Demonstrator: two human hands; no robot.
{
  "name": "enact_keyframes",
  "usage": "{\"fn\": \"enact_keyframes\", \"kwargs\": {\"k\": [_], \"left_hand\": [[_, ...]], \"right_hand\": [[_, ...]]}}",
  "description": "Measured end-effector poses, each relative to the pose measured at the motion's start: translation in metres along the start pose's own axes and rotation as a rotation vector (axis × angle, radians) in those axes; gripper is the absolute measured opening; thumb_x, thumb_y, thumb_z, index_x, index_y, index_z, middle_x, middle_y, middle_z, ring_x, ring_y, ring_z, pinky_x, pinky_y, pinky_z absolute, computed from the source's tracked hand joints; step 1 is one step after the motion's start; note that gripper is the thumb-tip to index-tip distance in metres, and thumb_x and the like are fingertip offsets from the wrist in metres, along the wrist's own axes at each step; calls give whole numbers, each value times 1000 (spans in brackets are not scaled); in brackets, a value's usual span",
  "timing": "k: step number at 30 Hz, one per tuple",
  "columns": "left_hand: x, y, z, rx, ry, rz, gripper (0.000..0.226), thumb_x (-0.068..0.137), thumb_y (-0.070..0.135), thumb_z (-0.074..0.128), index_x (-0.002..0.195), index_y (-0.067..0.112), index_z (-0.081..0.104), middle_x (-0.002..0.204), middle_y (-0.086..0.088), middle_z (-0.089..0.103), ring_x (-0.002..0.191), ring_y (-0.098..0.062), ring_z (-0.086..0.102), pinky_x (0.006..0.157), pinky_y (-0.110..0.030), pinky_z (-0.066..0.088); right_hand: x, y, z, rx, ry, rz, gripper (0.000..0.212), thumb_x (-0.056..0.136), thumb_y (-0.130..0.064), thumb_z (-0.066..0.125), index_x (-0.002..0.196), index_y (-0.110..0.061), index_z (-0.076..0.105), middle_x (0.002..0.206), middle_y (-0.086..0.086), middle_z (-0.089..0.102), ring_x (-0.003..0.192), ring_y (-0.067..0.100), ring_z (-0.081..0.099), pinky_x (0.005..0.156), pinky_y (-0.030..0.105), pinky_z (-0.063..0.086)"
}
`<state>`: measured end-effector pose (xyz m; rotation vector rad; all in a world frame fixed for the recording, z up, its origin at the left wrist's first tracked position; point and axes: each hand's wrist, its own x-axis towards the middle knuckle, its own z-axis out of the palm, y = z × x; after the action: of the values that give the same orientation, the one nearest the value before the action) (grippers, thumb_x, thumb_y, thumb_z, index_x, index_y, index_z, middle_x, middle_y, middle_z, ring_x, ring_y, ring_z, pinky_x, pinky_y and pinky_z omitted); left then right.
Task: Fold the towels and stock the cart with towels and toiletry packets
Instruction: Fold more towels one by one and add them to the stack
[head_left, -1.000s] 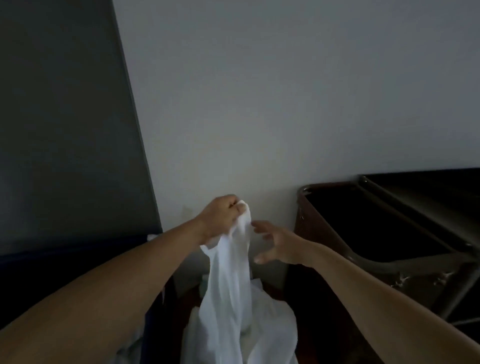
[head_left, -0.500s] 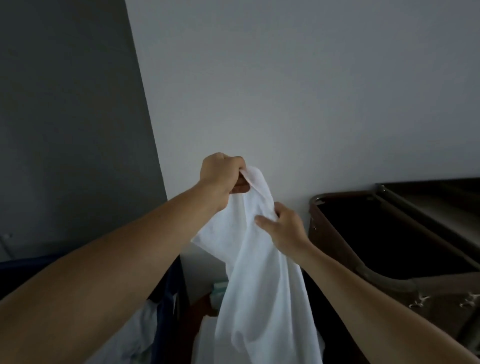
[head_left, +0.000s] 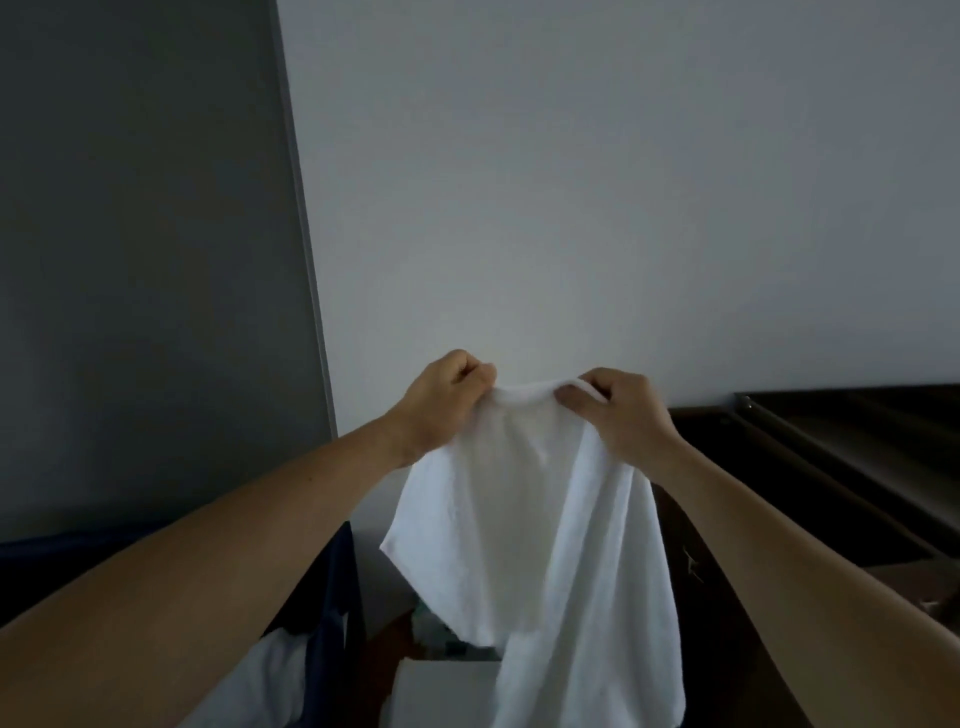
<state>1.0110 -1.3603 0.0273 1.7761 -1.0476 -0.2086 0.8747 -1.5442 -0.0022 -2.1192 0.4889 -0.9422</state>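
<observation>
Head view.

A: What sort of room is it?

B: Dim. A pale wall (head_left: 571, 182) fills most of the picture. On the left it meets a dark grey panel (head_left: 145, 260) along a slanting vertical edge.

A: And lower down?

B: At the right, against the wall, is a dark brown bin (head_left: 769, 467) with a rounded rim. Just beyond it is a dark shelf (head_left: 857, 441) with a metal rail along its front edge. At the lower left is a navy fabric bin (head_left: 335, 592) with white linen (head_left: 260, 686) lying inside. Between the two bins, at the bottom edge, is a white pile (head_left: 441, 691).

A: Where is the towel?

B: The white towel (head_left: 530, 519) is held up in the air in front of the pale wall, between the two bins. Its top edge is bunched and the rest hangs loose. The lower end drops in front of the white pile and out of the bottom of the picture.

A: And the hands?

B: Both arms are stretched forward. The left hand (head_left: 447, 400) is clenched on the left end of the top edge, pinching the cloth. The right hand (head_left: 618, 410) is near it and grips the right end, its fingers curled over the fabric.

A: Any labels or writing?

B: I cannot tell; the light is too dim.
</observation>
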Motion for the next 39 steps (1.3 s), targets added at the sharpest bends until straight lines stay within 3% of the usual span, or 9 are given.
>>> {"fn": "enact_keyframes", "kwargs": {"k": [5, 8, 13, 18, 21, 25, 30, 33, 39], "left_hand": [[-13, -29, -20, 59, -280, 7, 48, 80, 36, 80, 121, 24, 60, 111, 4, 64, 97, -8, 64, 81, -23, 52], [-23, -63, -37, 234, -302, -52, 19, 84, 33, 77, 95, 18, 72, 91, 1, 74, 82, -15, 72, 71, -25, 57], [-34, -102, -62, 285, -177, -270, 50, 80, 53, 75, 83, 4, 70, 78, -5, 69, 64, -8, 61, 59, -18, 46], [-24, -75, -53, 117, -48, -220, 46, 87, 47, 71, 68, 12, 48, 67, -10, 41, 61, -20, 39, 59, -32, 31], [-11, -39, -36, -14, -62, -189, 42, 91, 41, 68, 77, 2, 62, 71, -11, 57, 59, -19, 55, 53, -28, 47], [-3, -11, -34, -188, -172, -208, 40, 93, 42, 66, 94, 2, 72, 92, -12, 75, 82, -25, 72, 76, -34, 60], [-3, 13, -16, -156, -257, 13, 26, 96, 37, 63, 80, 20, 75, 80, 1, 75, 73, -11, 71, 64, -18, 53], [-1, 15, -7, -45, -295, 84, 19, 93, 38, 67, 88, 22, 76, 87, 8, 75, 80, -6, 70, 70, -16, 52], [-1, -8, -22, 104, -284, 31, 32, 86, 44, 72, 74, 15, 67, 70, 4, 63, 62, -9, 58, 57, -21, 46]], "right_hand": [[18, -22, -28, 55, 228, -35, 21, 80, -27, 81, 64, -23, 67, 54, -17, 60, 49, -8, 52, 49, 8, 36], [24, -28, -44, 45, 270, -48, 18, 78, -26, 83, 66, -27, 69, 59, -20, 65, 54, -12, 55, 51, 4, 37], [29, -26, -51, 121, 283, -24, 14, 77, -28, 83, 70, -25, 72, 61, -20, 67, 53, -8, 58, 49, 6, 40], [28, -26, -29, 50, 13, -10, 12, 77, -22, 85, 72, -25, 73, 64, -12, 69, 55, -5, 60, 51, 9, 44], [24, -27, -14, 12, -137, 16, 12, 75, -22, 86, 73, -26, 75, 70, -8, 72, 60, -1, 63, 56, 13, 48], [18, -25, -15, 3, -151, 26, 13, 76, -26, 85, 81, -31, 75, 81, -12, 74, 78, 3, 67, 68, 17, 50], [-1, -36, -3, -120, -467, 6, 56, 77, -46, 81, 128, -31, 62, 120, -9, 65, 104, 9, 62, 92, 29, 50], [-6, -37, 6, -233, -462, -43, 38, 85, -45, 74, 95, -9, 70, 90, 12, 70, 83, 26, 65, 77, 39, 52], [2, -24, -16, -107, -257, -8, 25, 84, -34, 78, 63, -27, 66, 60, -10, 58, 58, 5, 52, 61, 26, 42]]}}
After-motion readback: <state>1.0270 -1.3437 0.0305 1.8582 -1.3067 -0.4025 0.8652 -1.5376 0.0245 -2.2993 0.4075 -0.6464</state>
